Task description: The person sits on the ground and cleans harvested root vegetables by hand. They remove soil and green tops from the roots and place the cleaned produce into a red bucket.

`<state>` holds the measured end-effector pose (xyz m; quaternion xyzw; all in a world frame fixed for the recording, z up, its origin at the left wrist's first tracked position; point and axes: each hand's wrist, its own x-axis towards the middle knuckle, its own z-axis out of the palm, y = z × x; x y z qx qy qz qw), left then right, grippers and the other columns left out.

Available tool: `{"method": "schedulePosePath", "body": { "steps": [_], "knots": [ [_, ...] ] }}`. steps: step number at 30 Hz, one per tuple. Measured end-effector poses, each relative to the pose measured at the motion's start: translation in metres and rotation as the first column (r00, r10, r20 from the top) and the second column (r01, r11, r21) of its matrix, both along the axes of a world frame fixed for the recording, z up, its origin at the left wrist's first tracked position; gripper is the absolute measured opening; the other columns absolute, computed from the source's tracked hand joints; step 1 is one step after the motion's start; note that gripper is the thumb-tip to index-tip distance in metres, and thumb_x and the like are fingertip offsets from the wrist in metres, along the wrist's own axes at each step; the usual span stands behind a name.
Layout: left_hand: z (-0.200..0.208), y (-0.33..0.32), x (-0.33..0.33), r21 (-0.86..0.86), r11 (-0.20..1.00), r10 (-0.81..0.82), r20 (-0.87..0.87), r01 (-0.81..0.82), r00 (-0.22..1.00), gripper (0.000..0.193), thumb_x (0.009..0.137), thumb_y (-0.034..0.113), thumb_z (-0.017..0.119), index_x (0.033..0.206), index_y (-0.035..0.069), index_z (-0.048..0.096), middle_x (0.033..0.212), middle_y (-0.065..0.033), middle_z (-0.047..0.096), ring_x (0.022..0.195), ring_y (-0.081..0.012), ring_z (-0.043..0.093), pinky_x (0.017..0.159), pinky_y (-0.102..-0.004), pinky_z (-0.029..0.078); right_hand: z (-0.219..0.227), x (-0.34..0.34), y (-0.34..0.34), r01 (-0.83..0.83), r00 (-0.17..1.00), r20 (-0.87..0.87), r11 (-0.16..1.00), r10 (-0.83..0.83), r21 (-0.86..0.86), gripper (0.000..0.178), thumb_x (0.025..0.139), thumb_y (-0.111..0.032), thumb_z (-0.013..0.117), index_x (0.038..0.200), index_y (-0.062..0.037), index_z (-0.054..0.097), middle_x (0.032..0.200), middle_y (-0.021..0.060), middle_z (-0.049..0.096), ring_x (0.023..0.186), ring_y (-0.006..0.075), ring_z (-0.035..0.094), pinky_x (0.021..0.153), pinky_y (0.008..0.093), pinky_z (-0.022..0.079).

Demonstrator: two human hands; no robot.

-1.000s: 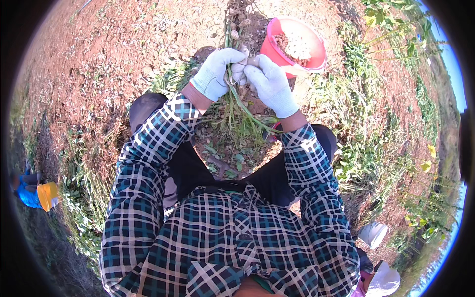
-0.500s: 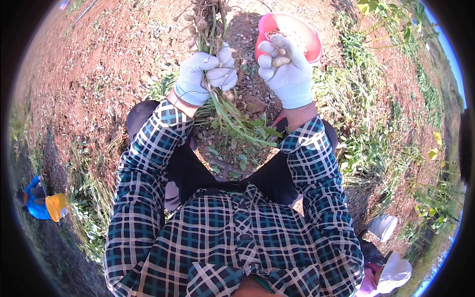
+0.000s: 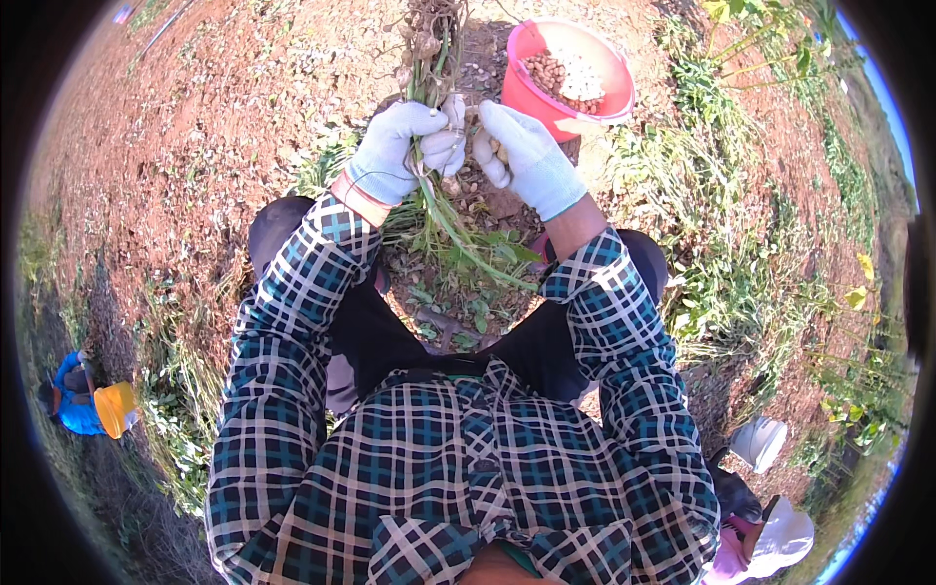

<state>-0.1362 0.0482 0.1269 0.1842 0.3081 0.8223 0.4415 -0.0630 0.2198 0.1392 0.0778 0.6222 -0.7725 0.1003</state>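
My left hand, in a white glove, is closed round the stems of a bunch of peanut plants. Roots and pods point up and away from me, and green leaves hang down toward my lap. Close beside it is my right hand, also gloved, its fingers curled over peanuts that partly show in the palm. The right fingertips are near the bunch; whether they touch it I cannot tell. Just beyond the right hand stands a pink bucket with loose peanuts at its bottom.
Pulled plants lie along the right, and reddish soil spreads to the left. At far left a person in blue is beside a yellow bucket. Lower right, a person in a pale hat is near a white bucket.
My right hand has moved left from in front of the pink bucket to beside the peanut plants, its palm turning inward. The peanuts in the bucket now show. My left hand keeps its grip.
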Motion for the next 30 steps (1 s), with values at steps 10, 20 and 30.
{"method": "schedulePosePath", "body": {
  "steps": [10,20,30],
  "knots": [
    [0.008,0.01,0.005,0.086,0.991,0.088,0.137,-0.1,0.987,0.03,0.086,0.028,0.047,0.083,0.001,0.057,0.05,0.0001,0.038,0.047,-0.0176,0.041,0.054,-0.0338,0.039,-0.012,-0.008,0.004,0.206,0.973,-0.071,0.964,-0.22,-0.165,0.018,0.087,-0.021,0.059,0.093,-0.0045,0.055,0.071,0.0014,0.058,0.054,0.0071,0.051,0.046,0.0214,0.04],
    [0.005,0.01,0.015,0.337,0.923,-0.168,-0.079,0.185,0.983,0.028,0.077,0.034,0.053,0.068,0.01,0.043,0.049,-0.0004,0.038,0.05,-0.0179,0.04,0.052,-0.0325,0.031,-0.004,-0.012,0.036,0.135,0.965,0.025,0.412,-0.261,-0.901,0.009,0.09,-0.014,0.044,0.086,-0.0086,0.05,0.067,0.0019,0.05,0.049,0.0104,0.039,0.042,0.0246,0.032],
    [0.003,0.005,0.005,0.243,0.97,0.025,0.027,-0.031,0.999,0.033,0.084,0.04,0.054,0.072,0.011,0.044,0.046,0.0046,0.029,0.047,-0.0165,0.036,0.05,-0.0309,0.029,-0.015,-0.087,0.202,0.596,0.803,-0.237,0.722,-0.547,0.351,0.048,0.088,-0.032,0.058,0.122,0.0017,0.051,0.12,0.0151,0.053,0.115,0.0223,0.047,0.096,0.0383,0.038]
  ]
}}
